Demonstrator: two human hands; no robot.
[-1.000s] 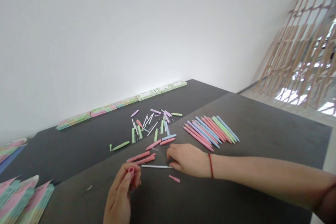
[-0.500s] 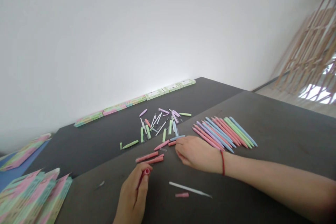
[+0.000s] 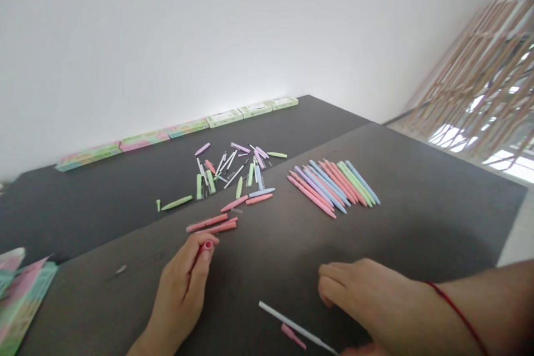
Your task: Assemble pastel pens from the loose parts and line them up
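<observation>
My left hand [image 3: 183, 283] is closed around a hollow pink pen barrel [image 3: 207, 245], its round open end facing up past the thumb and forefinger. My right hand [image 3: 362, 300] hovers low at the front with thumb and fingers apart. Close to its thumb lies the tip of a white pen refill [image 3: 294, 324]. Beside that refill is a small pink pen piece [image 3: 293, 335]. Just beyond my left hand are pink pen parts [image 3: 214, 227]. A pink barrel piece [image 3: 258, 199] and a blue one [image 3: 262, 192] rest farther back.
Several pink, purple, blue and green pens [image 3: 334, 183] lie in a row at right. Loose refills, green barrels [image 3: 211, 182] and clips are scattered mid-table. Flat boxes [image 3: 225, 117] line the wall; colourful packets [image 3: 29, 300] sit at left. A wooden rack [image 3: 479, 67] stands beyond.
My right hand has drawn back from the pink and blue barrel pieces toward the white refill near me. My left hand keeps hold of the pink barrel. The view has shifted.
</observation>
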